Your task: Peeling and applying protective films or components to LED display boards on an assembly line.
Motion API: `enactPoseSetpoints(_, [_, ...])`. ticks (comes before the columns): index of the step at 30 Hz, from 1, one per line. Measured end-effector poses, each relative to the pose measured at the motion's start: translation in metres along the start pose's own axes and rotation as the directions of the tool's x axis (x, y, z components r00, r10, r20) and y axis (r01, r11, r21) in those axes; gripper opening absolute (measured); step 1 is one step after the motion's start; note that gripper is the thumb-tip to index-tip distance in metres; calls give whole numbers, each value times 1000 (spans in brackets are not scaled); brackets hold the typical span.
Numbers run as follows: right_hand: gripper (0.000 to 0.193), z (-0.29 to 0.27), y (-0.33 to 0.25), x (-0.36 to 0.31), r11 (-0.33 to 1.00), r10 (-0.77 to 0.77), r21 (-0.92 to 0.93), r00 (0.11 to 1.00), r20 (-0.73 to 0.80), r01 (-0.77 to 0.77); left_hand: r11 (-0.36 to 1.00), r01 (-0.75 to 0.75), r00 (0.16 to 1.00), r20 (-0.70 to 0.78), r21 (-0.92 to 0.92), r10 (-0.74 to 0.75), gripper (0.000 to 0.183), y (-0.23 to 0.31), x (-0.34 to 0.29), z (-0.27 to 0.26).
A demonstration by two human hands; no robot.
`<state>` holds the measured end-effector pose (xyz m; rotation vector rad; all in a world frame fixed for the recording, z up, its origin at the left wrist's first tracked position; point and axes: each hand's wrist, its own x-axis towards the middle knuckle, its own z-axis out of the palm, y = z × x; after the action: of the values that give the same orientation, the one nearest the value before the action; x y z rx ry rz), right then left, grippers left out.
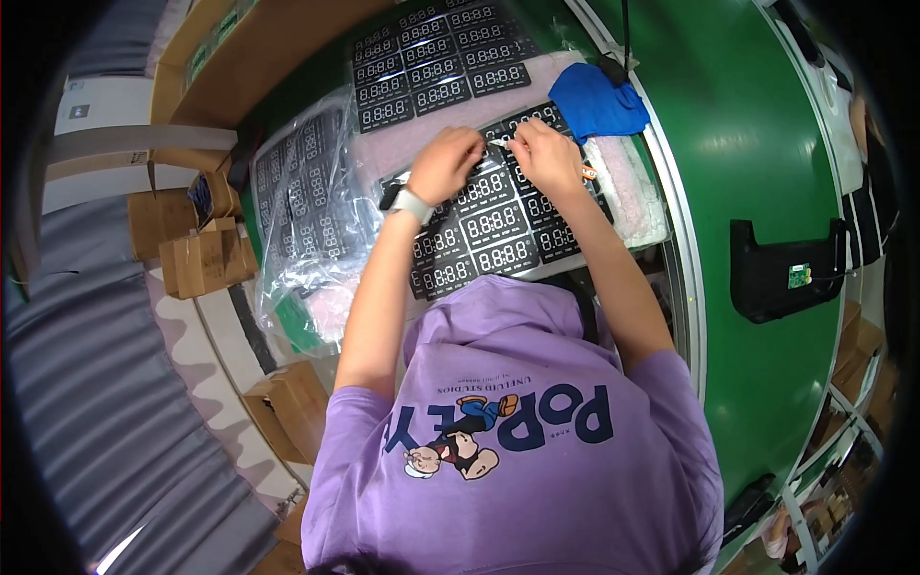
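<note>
My left hand (448, 165), with a watch on its wrist, is closed with curled fingers over a sheet of black display panels (494, 225) with white digit segments. Opposite it, my right hand (544, 155) pinches at a small whitish piece (499, 143) that shows between the two hands. What exactly this piece is, and whether the left fingers grip it too, is too small to make out. A small orange and white object (587, 172) shows beside my right hand. Just beyond that hand lies a crumpled blue cloth (599, 103).
More display panels (436, 62) lie on pink foam (388, 151) at the back. Others sit under clear plastic wrap (311, 216) on the left. A metal rail (682, 254) runs along the right, before a green surface with a black plastic housing (767, 278). Cardboard boxes (206, 261) stand left.
</note>
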<state>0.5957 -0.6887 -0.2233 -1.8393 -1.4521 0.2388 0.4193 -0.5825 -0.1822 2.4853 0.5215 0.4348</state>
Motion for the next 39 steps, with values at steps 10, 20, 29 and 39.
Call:
enactPoseSetpoints(10, [21, 20, -10, 1, 975, 217, 58, 975, -42, -215, 721, 651, 746, -372, 236, -552, 32, 12, -72, -112])
enactPoseSetpoints(20, [18, -17, 7, -1, 980, 195, -3, 966, -168, -198, 964, 265, 891, -382, -2, -246, 17, 32, -17, -47])
enactPoseSetpoints(29, [17, -22, 21, -1, 965, 121, -212, 979, -164, -155, 955, 185, 978, -143, 232, -155, 11, 31, 37, 32])
enactPoseSetpoints(39, [13, -27, 27, -2, 980, 82, -177, 993, -80, -95, 936, 262, 963, -126, 237, -238, 19, 33, 43, 46])
